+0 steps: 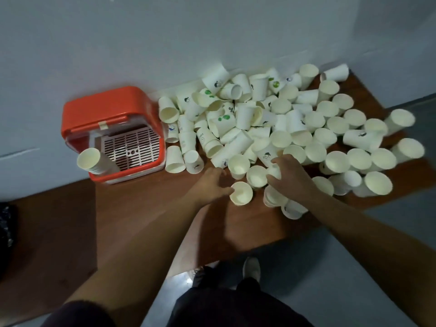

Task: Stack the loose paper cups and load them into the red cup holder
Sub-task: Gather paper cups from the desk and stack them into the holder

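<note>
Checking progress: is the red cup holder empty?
No: one nested cup stack leans inside the red cup holder, its white grate otherwise bare.

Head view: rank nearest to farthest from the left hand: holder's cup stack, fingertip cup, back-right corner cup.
1. Fingertip cup, just right of the left hand.
2. Holder's cup stack, far left.
3. Back-right corner cup, by the wall.

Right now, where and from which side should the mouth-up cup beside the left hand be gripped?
Grip the cup around its side wall just below the rim, from its left. The left hand sits there over bare table, while other cups crowd its right and far sides.
</note>
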`<control>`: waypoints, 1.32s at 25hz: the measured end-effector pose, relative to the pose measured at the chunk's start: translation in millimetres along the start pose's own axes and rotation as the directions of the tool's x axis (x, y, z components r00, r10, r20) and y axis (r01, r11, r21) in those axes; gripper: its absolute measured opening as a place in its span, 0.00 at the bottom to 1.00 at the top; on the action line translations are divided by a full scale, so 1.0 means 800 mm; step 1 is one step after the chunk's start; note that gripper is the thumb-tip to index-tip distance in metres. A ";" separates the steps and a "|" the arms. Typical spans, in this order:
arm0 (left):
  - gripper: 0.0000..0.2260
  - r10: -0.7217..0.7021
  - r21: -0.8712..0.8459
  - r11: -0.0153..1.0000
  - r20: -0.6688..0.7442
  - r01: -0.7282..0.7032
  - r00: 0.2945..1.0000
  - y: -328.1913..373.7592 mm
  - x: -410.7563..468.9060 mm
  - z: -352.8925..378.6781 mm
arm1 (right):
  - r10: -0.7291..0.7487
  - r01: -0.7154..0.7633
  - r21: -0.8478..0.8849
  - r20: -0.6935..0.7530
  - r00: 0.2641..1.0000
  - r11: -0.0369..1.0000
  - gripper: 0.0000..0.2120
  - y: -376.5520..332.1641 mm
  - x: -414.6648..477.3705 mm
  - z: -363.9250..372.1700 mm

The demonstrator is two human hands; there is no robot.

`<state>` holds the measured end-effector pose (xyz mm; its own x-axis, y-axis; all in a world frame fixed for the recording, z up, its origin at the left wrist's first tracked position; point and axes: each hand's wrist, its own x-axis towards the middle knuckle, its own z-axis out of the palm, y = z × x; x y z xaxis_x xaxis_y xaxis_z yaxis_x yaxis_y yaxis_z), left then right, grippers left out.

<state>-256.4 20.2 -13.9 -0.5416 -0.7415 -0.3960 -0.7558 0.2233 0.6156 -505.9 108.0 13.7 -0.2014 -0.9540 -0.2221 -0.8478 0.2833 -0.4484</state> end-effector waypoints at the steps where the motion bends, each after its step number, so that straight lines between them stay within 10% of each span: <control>1: 0.23 0.003 0.057 0.998 0.024 -0.004 1.000 0.007 0.010 0.019 | 0.007 -0.007 -0.001 0.000 1.000 1.000 0.28 0.014 -0.012 0.001; 6: 0.44 -0.084 0.188 0.979 0.063 0.071 0.994 0.014 0.017 0.080 | -0.098 0.112 -0.210 0.074 0.992 0.971 0.39 0.035 -0.052 0.036; 15: 0.35 -0.019 0.064 0.998 -0.115 0.027 0.993 0.012 0.000 0.095 | -0.170 0.207 -0.449 0.121 0.978 0.869 0.28 0.035 -0.038 0.075; 24: 0.33 -0.113 -0.028 0.994 -0.243 0.109 0.963 -0.021 -0.060 -0.016 | -0.320 0.331 -0.061 0.146 0.936 0.942 0.31 -0.083 -0.013 0.001; 33: 0.26 -0.328 -0.224 0.945 -0.596 0.240 0.733 -0.149 -0.195 -0.195 | -0.453 0.454 0.029 0.137 0.881 0.891 0.33 -0.311 0.053 0.037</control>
<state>-24.4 10.5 80.4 0.0697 -0.9938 -0.0862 -0.7616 -0.1088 0.6388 -288.8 -0.4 90.0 0.2742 -0.9552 -0.1112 -0.8321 -0.1776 -0.5255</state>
